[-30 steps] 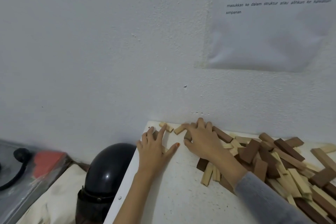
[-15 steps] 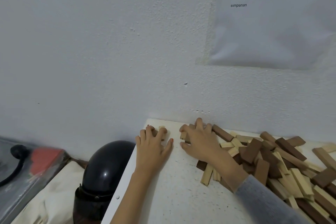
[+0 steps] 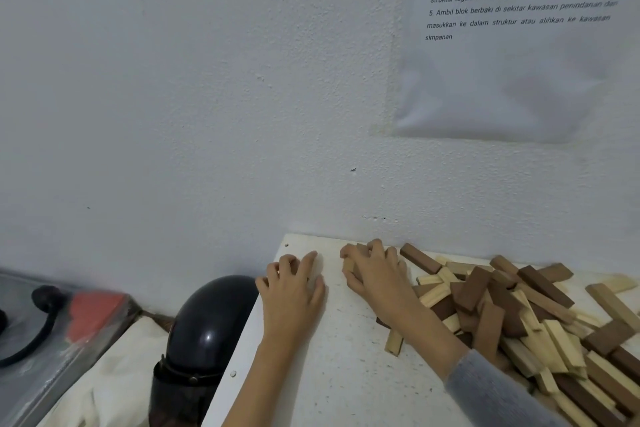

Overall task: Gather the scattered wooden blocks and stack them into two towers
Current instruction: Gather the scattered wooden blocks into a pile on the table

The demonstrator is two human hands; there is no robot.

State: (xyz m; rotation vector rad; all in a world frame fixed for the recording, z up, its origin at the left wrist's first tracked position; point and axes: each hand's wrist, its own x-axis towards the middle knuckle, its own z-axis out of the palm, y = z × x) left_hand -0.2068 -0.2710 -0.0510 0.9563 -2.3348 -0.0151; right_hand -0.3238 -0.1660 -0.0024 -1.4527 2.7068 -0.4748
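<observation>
Wooden blocks (image 3: 519, 326), pale and dark brown oblongs, lie in a loose, criss-crossed heap on the right side, reaching from the far edge by the wall to the near right corner. Behind everything stands a rough white wall (image 3: 173, 97), with a white printed sheet of paper (image 3: 502, 80) stuck to it at upper right. The heap rests on a white speckled tabletop (image 3: 332, 374), whose far edge meets the wall. Left of the table sits a glossy black helmet (image 3: 207, 322) on cream cloth (image 3: 110, 392).

The right hand (image 3: 375, 274), with a grey sleeve (image 3: 495, 388) on its forearm, lies at the heap's left end near the far edge. Its fingers are curled round a pale wooden block (image 3: 348, 266), with a brown block (image 3: 361, 248) under the fingertips. The left hand (image 3: 294, 291) lies palm down just left of it, apart from the heap, with a bare strip of table between the two hands. Its fingers are bent against the tabletop, and I cannot tell whether they hold anything.

A long dark brown block (image 3: 420, 258) lies just right of the right hand's knuckles. A single short pale block (image 3: 394, 345) lies beside that forearm.
</observation>
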